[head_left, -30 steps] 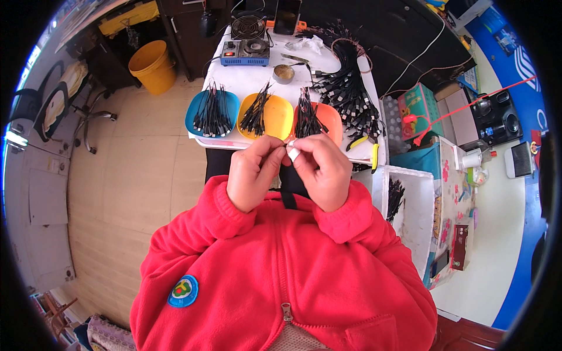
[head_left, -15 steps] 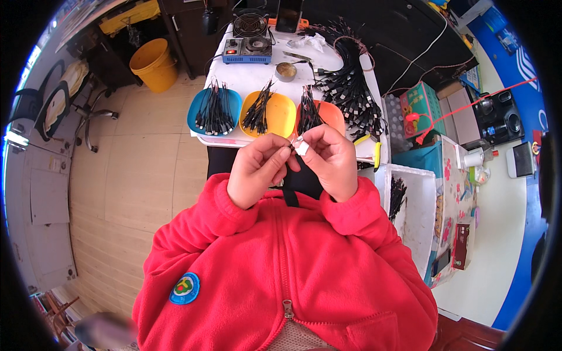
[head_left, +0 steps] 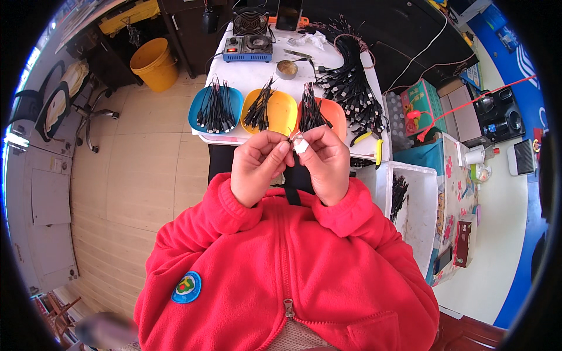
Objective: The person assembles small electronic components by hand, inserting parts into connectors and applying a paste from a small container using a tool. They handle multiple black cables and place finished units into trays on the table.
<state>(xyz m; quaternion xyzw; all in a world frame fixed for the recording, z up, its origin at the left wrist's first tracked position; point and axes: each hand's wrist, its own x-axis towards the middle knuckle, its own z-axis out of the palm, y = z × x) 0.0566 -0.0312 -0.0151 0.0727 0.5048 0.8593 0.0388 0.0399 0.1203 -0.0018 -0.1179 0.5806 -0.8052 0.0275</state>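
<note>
Just in front of the trays, my two hands meet fingertip to fingertip. My left hand (head_left: 256, 168) is closed in a pinch on a small black cable (head_left: 290, 141). Thin wire ends come up from it toward my right hand (head_left: 329, 167), whose thumb and forefinger pinch them. A white scrap (head_left: 301, 145) covers the tip of my right thumb; I cannot tell whether it is tape or paper. Behind my hands stand a blue tray (head_left: 195, 120), a yellow tray (head_left: 284, 111) and an orange tray (head_left: 335, 117), each with black USB cables in it.
A large heap of USB cables (head_left: 351, 93) lies on the table's right. Farther back are a blue soldering device (head_left: 247, 57), a small round tin (head_left: 286, 69) and tweezers (head_left: 297, 54). Yellow-handled cutters (head_left: 379, 152) sit at the right edge, above a white foam box (head_left: 430, 193).
My hands have shifted slightly, with the right wrist a little farther left and the fingertips still together. The wire ends between them have turned a little. The trays' contents look the same.
</note>
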